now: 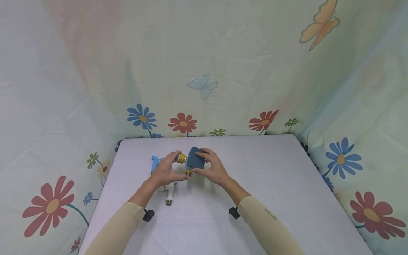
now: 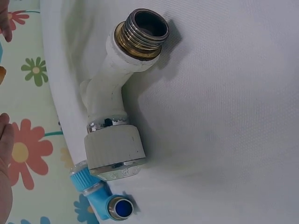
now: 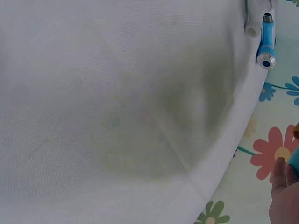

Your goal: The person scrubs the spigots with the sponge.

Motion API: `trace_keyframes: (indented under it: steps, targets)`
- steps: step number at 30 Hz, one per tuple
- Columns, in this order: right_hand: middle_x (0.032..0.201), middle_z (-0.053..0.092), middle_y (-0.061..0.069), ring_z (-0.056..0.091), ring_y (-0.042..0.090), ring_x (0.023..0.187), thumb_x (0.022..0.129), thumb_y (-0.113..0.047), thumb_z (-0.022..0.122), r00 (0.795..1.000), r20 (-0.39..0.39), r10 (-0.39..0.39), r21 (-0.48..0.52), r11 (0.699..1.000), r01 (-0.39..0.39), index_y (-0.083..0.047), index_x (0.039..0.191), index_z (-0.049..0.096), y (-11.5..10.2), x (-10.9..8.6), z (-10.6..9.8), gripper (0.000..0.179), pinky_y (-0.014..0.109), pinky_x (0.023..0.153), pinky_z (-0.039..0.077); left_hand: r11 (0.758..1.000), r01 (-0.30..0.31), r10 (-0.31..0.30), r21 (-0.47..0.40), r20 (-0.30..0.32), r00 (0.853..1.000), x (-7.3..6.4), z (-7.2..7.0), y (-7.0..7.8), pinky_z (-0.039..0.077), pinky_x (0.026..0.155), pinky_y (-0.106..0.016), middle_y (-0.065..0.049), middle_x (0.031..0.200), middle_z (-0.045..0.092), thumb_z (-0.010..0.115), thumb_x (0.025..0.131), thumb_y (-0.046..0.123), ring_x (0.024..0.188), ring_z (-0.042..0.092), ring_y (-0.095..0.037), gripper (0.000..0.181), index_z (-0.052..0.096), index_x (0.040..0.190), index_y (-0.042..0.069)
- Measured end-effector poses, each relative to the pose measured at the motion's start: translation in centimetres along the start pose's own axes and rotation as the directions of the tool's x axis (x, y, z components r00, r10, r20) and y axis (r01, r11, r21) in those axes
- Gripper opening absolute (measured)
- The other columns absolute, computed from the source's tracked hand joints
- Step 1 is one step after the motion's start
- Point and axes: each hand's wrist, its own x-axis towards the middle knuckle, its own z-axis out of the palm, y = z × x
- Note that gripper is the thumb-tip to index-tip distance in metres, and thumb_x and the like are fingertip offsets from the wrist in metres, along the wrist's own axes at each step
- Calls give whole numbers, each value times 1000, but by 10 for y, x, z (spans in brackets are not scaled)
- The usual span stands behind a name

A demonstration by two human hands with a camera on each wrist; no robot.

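Observation:
A dark blue-teal box-shaped water timer (image 1: 195, 159) with yellow-collared fittings is held above the table in the head view. My left hand (image 1: 166, 170) grips it from the left, fingers at the side fitting (image 1: 181, 158) and thumb by the lower fitting (image 1: 188, 173). On the other side, my right hand (image 1: 215, 168) holds the box between its thumb below and fingers above. Only slivers of the timer (image 3: 295, 161) and the right hand (image 3: 286, 200) enter the right wrist view. Below the left hand lies a white tap (image 2: 106, 93) with a threaded metal end.
A light blue tap (image 2: 96, 193) lies behind the white one, partly hidden by the left hand in the head view. White cloth covers the table (image 1: 271, 184). Behind it hangs a curtain (image 1: 236, 99) printed with flowers and butterflies.

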Motion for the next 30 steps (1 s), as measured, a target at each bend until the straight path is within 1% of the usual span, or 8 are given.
trace_keyframes:
  steps: [7,13,21,30]
  targets:
    - [162,43,10,44,35,143,83,-38,89,1000,2,-14,-19,1000,14,-22,146,62,-2,0,0,70,57,106,53,1000,-11,11,-1,2,1000,-1,0,0,55,105,-54,-6,154,53,92,69,59,136,59,-34,108,42,156,23]
    - [162,43,10,44,35,143,83,-38,89,1000,10,-17,-20,1000,17,-21,146,62,-2,0,0,70,58,107,52,1000,-10,10,11,3,1000,-1,0,1,55,105,-54,-6,155,52,92,69,60,135,59,-33,109,41,157,22]
    - [162,42,10,44,34,144,83,-39,88,1000,22,-11,-32,999,12,-22,147,61,-2,1,-1,71,54,108,52,1000,9,-9,0,8,1000,0,0,3,55,105,-55,-7,155,52,93,69,56,136,59,-35,108,41,157,22]
    - [162,42,11,43,35,144,83,-40,88,999,24,-25,-41,999,26,-20,147,61,1,2,-1,72,53,107,53,1000,-2,2,-1,13,1000,0,1,5,54,107,-54,-8,154,54,95,69,53,136,59,-34,107,42,156,22]
